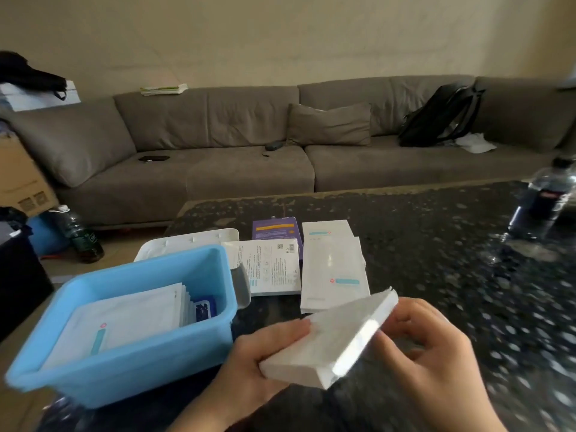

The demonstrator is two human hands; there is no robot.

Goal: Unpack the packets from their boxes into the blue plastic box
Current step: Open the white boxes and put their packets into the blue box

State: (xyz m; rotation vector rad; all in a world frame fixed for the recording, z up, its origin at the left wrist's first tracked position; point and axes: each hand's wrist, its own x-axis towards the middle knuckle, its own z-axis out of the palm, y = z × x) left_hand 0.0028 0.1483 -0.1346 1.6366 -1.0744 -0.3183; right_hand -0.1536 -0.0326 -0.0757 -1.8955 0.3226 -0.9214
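Both hands on white box (330, 339), held tilted above dark table (436, 260), just right of blue plastic box (131, 366). Left hand (258, 366) pinches near end, thumb on top. Right hand (433, 353) curls fingers round far side. Packets (124, 319) already inside (white, stacked). More boxes (332, 263) flat behind.

— Where are you working?
— You sit in a home living room: a long grey sofa (249, 145) runs along the plain wall (280, 35), with a cushion (328, 124) and a black backpack (442, 115) on it.
— What else shows it?
— A dark speckled surface (436, 260) stands before you, a cardboard carton (18, 179) and bottles (82, 236) on the floor at your left.
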